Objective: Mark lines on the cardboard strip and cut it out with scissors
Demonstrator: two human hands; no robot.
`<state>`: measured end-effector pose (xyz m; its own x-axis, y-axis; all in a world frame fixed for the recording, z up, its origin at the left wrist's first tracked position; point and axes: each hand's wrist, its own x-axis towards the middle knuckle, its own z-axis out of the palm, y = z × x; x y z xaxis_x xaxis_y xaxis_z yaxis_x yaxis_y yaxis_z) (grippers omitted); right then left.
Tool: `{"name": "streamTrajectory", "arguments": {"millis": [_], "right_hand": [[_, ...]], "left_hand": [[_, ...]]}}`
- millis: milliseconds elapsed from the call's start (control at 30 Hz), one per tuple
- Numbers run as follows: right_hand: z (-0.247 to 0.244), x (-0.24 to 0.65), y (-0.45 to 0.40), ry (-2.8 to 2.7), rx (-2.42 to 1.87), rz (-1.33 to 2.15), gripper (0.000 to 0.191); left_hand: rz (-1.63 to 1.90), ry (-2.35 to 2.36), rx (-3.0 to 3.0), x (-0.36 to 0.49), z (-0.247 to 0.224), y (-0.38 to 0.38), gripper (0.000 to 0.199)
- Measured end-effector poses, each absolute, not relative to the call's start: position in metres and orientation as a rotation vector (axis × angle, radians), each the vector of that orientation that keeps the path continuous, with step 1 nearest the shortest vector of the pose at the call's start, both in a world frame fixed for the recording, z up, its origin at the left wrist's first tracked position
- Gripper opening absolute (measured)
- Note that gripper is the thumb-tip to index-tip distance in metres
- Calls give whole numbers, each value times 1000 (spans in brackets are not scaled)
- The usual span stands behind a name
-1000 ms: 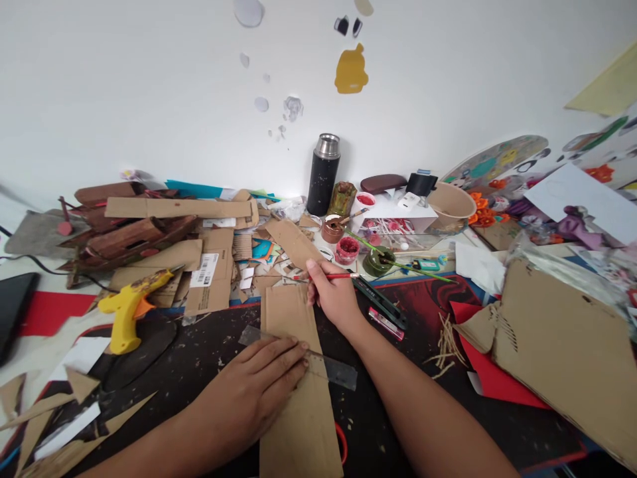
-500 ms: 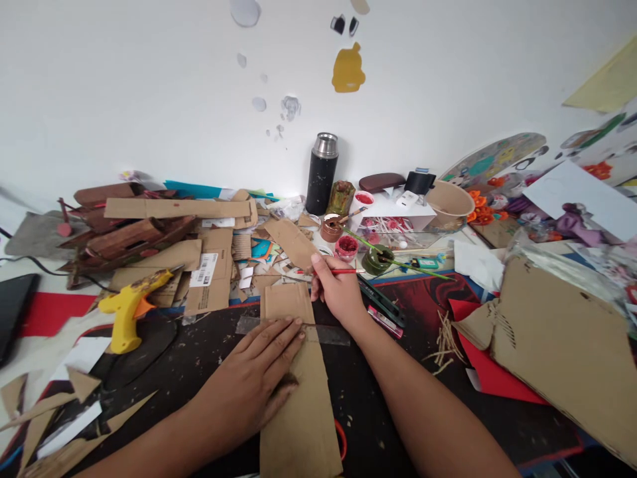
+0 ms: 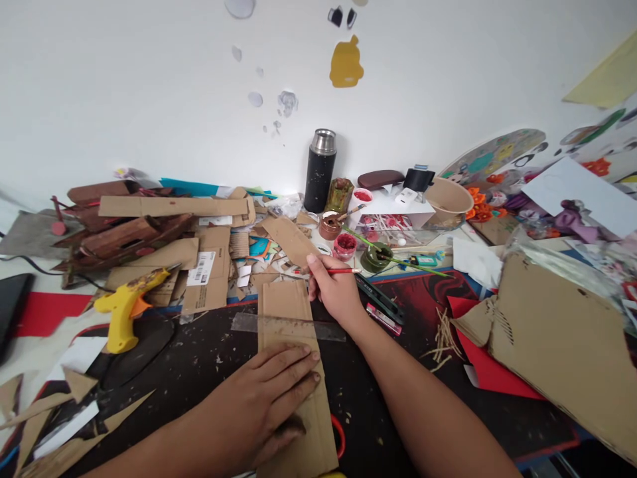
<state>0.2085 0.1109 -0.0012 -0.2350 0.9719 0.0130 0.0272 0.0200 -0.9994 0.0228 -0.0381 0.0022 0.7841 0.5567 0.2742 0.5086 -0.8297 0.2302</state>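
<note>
A long brown cardboard strip (image 3: 284, 303) lies lengthwise on the dark mat, with a clear ruler (image 3: 328, 330) across it. Flat on the strip, just below the ruler, rests my left hand (image 3: 279, 392), fingers stretched out and slightly apart. My right hand (image 3: 334, 292) is closed round a thin red pencil (image 3: 343, 271) beside the strip's upper right edge. Its tip points left, above the strip's far end. Red scissor handles (image 3: 339, 435) show partly from under the strip's right side.
A yellow glue gun (image 3: 123, 312) lies on the left near cardboard scraps. Open paint jars (image 3: 344, 246) and a black flask (image 3: 320, 174) stand behind my right hand. At the right lies a large cardboard piece (image 3: 562, 345) on red paper.
My left hand has slid down the strip, off the ruler and toward me. My right hand still holds the pencil in nearly the same place. The view has shifted slightly.
</note>
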Motion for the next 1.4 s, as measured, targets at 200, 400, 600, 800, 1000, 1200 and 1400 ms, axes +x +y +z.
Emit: {"name": "streamTrajectory", "arguments": {"millis": [200,400,600,800,1000,1200,1400], "right_hand": [[-4,208,111,-1427,-1058,1349,50],[-2,207,110,-1434,-1057,1355,50],[-1,207,107,-1445,-1074,1362,52],[-2,207,107,-1477,-1069,1345,54],[1,208,106,-1515,-1073,1279,52],[3,208,102,-1581,-1089,1211,52],[3,207,98,-1660,-1106,1166,48]], "left_hand": [[595,858,2755,18,10,-34,26],[807,1080,2835,13,4,-36,30],[673,1356,2990,7,1,-29,30],[617,1397,2964,13,-4,-26,40],[596,1376,2933,15,-5,-25,52],[660,1640,2829,7,-4,-25,38],[610,1627,2808,5,-15,-22,47]]}}
